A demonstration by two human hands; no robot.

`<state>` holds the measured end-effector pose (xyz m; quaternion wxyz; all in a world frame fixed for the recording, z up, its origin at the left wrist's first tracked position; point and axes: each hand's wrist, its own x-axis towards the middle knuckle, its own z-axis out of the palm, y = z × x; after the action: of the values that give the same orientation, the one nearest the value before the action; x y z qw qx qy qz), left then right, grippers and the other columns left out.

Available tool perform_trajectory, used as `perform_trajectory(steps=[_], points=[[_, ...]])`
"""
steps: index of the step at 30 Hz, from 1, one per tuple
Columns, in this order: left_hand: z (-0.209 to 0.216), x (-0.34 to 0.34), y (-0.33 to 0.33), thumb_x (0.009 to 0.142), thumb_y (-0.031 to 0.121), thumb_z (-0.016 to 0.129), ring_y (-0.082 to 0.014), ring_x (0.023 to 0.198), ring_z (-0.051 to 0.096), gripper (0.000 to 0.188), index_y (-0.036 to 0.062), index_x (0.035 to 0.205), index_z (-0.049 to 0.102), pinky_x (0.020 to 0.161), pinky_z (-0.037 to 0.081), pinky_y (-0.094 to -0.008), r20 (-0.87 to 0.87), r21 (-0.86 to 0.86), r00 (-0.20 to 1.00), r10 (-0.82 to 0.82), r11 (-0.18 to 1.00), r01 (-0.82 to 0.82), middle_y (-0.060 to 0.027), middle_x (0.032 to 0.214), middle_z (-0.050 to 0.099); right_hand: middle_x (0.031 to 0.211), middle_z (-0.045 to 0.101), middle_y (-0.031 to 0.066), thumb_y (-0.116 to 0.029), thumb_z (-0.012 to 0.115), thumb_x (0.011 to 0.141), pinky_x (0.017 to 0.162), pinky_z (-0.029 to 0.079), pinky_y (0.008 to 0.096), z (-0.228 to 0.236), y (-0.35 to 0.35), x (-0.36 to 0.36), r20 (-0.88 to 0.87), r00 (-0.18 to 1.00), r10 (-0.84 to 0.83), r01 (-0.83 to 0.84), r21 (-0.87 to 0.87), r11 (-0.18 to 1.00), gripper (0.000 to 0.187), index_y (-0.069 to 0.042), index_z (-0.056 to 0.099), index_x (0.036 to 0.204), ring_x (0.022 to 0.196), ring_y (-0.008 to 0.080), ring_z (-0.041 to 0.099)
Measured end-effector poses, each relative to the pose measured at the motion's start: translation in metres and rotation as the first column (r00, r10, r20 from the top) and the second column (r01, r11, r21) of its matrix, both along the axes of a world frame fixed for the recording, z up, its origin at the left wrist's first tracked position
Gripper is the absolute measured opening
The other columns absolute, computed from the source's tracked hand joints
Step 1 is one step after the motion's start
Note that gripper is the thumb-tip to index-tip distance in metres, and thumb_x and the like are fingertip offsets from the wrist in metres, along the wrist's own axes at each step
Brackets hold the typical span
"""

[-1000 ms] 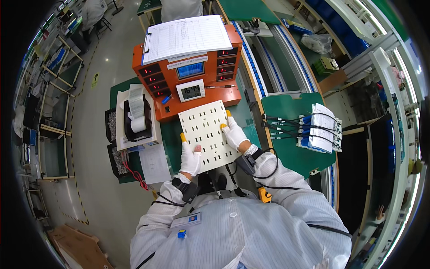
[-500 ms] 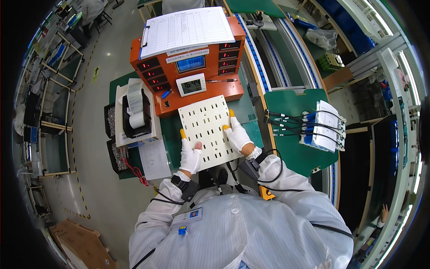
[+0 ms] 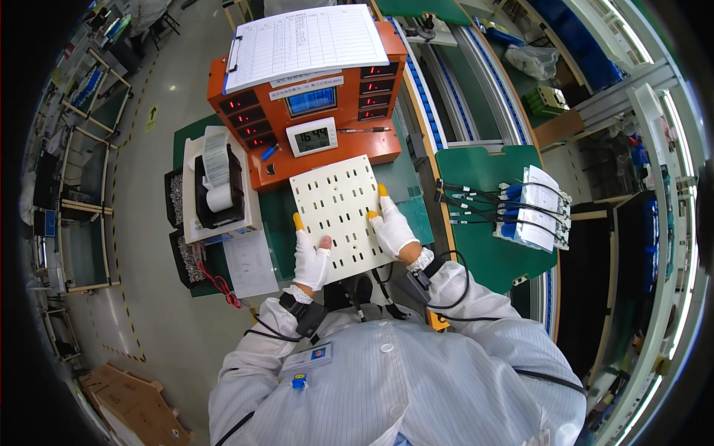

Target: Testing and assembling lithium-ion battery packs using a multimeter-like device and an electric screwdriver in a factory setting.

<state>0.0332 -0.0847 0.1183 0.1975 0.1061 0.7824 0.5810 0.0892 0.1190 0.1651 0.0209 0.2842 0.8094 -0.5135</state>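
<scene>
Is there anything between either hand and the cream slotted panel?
Nothing visible except the white gloves: the left hand and right hand already hold the cream slotted panel by its sides. The orange instrument box shows beyond the panel's far edge, not between it and either hand.

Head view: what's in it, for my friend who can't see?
A white-gloved left hand and right hand hold a cream slotted plate by its sides. Beyond it, an orange instrument box bears a clipboard on top and a white digital clock in front.
</scene>
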Motion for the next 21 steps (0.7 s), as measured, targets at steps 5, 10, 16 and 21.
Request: perform_trajectory(steps=[5,10,16,21], points=[[-0.005,0.001,0.001,0.096,0.013,0.058,-0.0238,0.106,0.061,0.054,-0.0027,0.140,0.030,0.091,0.049,-0.0356,0.054,0.073,0.998,0.013,0.997,-0.017,-0.0172,0.124,0.058,0.144,0.042,0.0270,-0.013,0.053,0.093,0.107,0.037,0.0361,-0.001,0.000,0.002,-0.003,1.000,-0.011,0.011,-0.014,1.000,0.067,-0.003,0.023,0.152,0.130,0.0403,0.046],[-0.004,-0.002,-0.003,0.098,0.009,0.054,-0.0204,0.111,0.058,0.059,-0.0005,0.146,0.021,0.093,0.050,-0.0338,0.033,0.054,0.999,-0.039,0.998,0.038,-0.0155,0.130,0.054,0.144,0.043,0.0272,-0.013,0.054,0.092,0.108,0.037,0.0356,-0.002,0.000,0.003,-0.005,1.000,-0.005,0.005,0.004,1.000,0.068,-0.003,0.023,0.152,0.130,0.0401,0.046],[0.000,0.001,-0.003,0.098,0.009,0.054,-0.0201,0.110,0.058,0.056,-0.0019,0.144,0.024,0.092,0.050,-0.0332,0.088,0.115,0.994,-0.058,0.992,0.048,-0.0151,0.129,0.054,0.144,0.042,0.0273,-0.012,0.055,0.091,0.107,0.037,0.0355,0.002,-0.002,0.005,0.000,1.000,-0.015,0.015,0.007,1.000,0.069,-0.003,0.022,0.152,0.130,0.0405,0.046],[0.003,0.018,-0.003,0.097,0.007,0.054,-0.0197,0.110,0.057,0.054,-0.0033,0.142,0.027,0.093,0.049,-0.0332,0.067,0.119,0.998,0.005,0.993,-0.013,-0.0159,0.129,0.054,0.145,0.041,0.0272,-0.012,0.055,0.091,0.107,0.037,0.0353,0.004,-0.002,0.004,0.056,0.998,-0.005,0.005,0.013,1.000,0.070,-0.004,0.022,0.152,0.130,0.0401,0.046]])
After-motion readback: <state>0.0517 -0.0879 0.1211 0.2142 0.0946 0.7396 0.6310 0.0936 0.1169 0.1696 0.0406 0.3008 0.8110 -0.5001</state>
